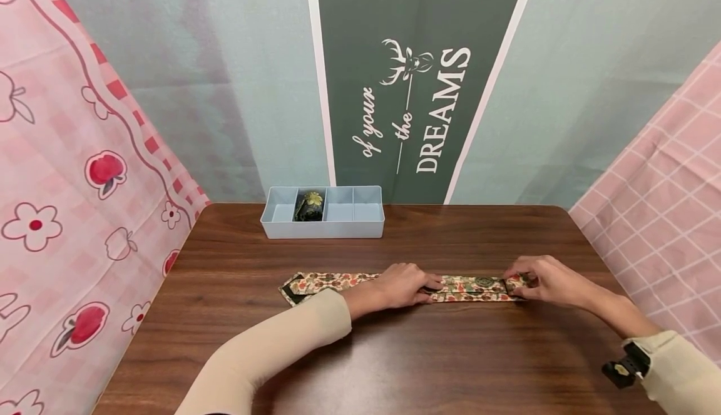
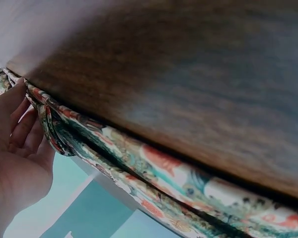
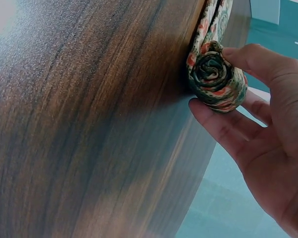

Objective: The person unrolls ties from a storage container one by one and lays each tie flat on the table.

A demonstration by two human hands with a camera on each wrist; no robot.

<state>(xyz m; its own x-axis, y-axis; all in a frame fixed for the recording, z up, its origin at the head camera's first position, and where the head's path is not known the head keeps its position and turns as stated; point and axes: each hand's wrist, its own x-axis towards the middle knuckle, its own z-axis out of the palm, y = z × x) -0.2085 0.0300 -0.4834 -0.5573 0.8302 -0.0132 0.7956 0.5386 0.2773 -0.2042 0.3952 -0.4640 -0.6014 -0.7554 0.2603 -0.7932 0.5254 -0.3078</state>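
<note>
A floral-patterned necktie (image 1: pixel 473 285) lies lengthwise across the wooden table, its pointed end with dark lining toward the left. At the right end it is wound into a small roll, whose spiral (image 3: pixel 211 73) faces the right wrist camera. My right hand (image 1: pixel 554 282) grips this roll, thumb on one side and fingers around the other. Near the middle of the strip, my left hand (image 1: pixel 401 285) holds the tie with bent fingers, thumb at the near edge and fingertips toward the far side. In the left wrist view, two layers of tie (image 2: pixel 154 173) run beside the palm.
Behind the tie stands a light blue divided box (image 1: pixel 323 230). One compartment holds a dark rolled item with a gold flower design (image 1: pixel 310 206). The brown table (image 1: pixel 428 358) meets hanging cloths at the back and both sides.
</note>
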